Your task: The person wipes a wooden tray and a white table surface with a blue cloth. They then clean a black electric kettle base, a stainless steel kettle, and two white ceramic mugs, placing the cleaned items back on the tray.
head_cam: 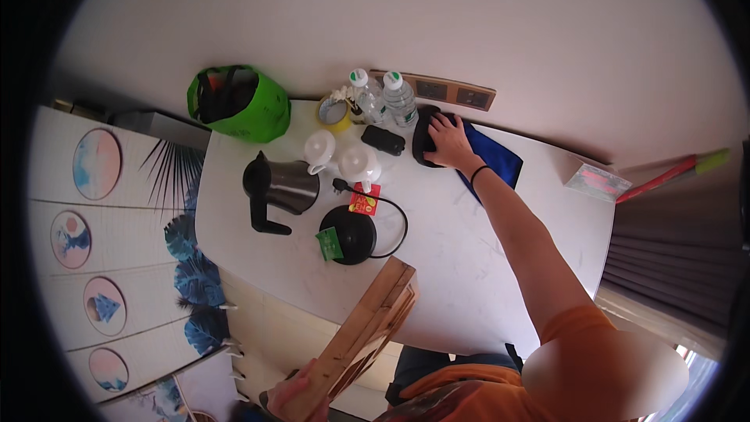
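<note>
Low in the view, my left hand (293, 392) grips one end of a wooden box or tray (360, 316), held tilted on its edge by the table's front edge. Its inside is mostly hidden from here. My right arm reaches across the white table (451, 264). Spread over a black cloth-like item (423, 143) near the wall, my right hand (451, 142) touches it; whether the fingers grip it is unclear. Partly under that wrist lies a dark blue cloth or pouch (498, 158). A black glasses-case-like object (382, 140) lies left of the black item.
Left are an electric kettle (290, 184), its corded base (360, 237), a green packet (329, 244), a red packet (357, 202) and white cups (357, 163). Two water bottles (400, 99), yellow tape (333, 114) and a green bag (258, 108) stand behind. A sign (597, 181) stands right.
</note>
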The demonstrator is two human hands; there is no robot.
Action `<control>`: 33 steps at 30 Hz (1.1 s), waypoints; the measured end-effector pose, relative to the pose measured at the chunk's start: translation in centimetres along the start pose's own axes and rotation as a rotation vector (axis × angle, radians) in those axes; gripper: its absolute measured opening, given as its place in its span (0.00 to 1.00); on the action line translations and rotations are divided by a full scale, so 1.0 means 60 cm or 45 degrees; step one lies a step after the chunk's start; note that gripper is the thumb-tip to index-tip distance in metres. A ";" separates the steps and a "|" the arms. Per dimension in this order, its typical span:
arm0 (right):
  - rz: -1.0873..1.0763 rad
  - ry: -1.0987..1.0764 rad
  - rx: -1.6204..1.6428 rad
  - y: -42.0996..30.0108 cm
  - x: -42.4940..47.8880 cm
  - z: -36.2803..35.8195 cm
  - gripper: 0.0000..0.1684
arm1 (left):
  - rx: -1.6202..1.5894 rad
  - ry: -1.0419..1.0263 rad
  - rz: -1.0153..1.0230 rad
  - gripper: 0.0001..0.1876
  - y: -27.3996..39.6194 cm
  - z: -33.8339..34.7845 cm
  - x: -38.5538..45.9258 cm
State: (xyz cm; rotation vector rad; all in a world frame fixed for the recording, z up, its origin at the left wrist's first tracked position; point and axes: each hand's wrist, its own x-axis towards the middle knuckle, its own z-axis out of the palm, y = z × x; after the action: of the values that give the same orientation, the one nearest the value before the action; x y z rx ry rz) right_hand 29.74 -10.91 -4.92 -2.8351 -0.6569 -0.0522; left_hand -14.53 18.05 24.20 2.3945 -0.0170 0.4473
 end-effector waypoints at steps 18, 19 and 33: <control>-0.359 -0.007 0.108 -0.114 -0.075 -0.020 0.23 | -0.288 0.043 -0.110 0.33 0.002 0.012 0.014; -0.344 -0.032 0.106 -0.111 -0.079 -0.013 0.24 | -0.356 0.035 -0.092 0.33 0.007 0.015 0.020; -0.599 -0.285 0.146 -0.114 -0.271 -0.035 0.23 | -0.547 -0.079 -0.379 0.31 0.030 0.012 0.054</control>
State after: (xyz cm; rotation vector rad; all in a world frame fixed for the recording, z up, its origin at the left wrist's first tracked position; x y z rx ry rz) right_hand 12.17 -12.39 -2.81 -2.5372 -1.3161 0.2189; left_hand -11.50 16.53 25.89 1.9455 0.1944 0.2024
